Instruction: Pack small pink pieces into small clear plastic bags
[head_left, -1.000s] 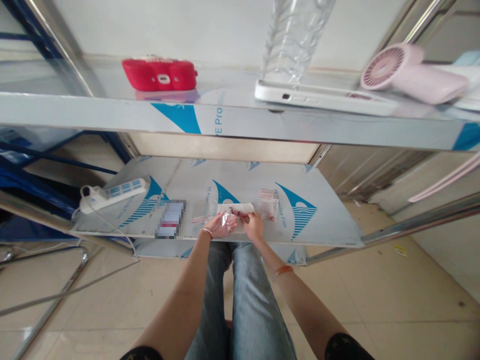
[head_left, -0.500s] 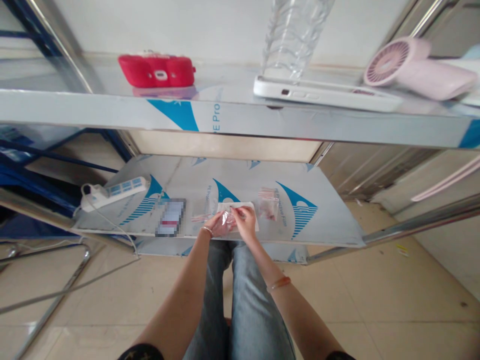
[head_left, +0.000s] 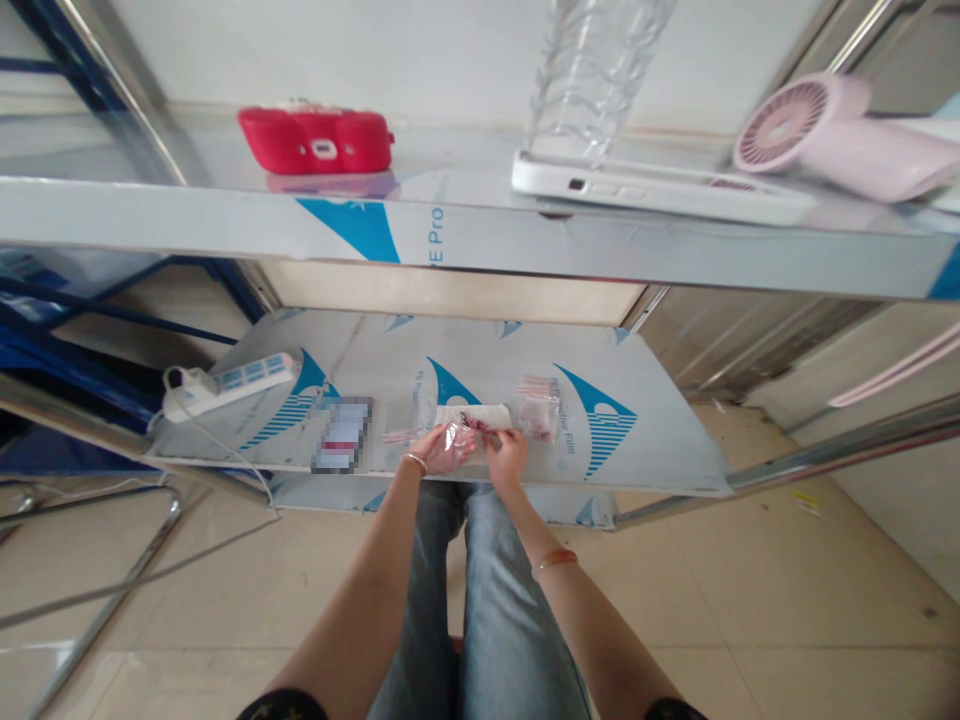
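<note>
You are holding a clear bag (head_left: 452, 441) in your left hand (head_left: 435, 452); your right hand (head_left: 507, 449) is pinching small red pieces (head_left: 480, 428) just beside it, so feeding them in is needing a steady, open bag mouth.

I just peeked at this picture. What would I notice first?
Probably the bright red case on the left of the top shelf, and the pink fan at its right end. Lower down, the left hand holds a small clear bag over the lower shelf, with the right hand beside it.
</note>
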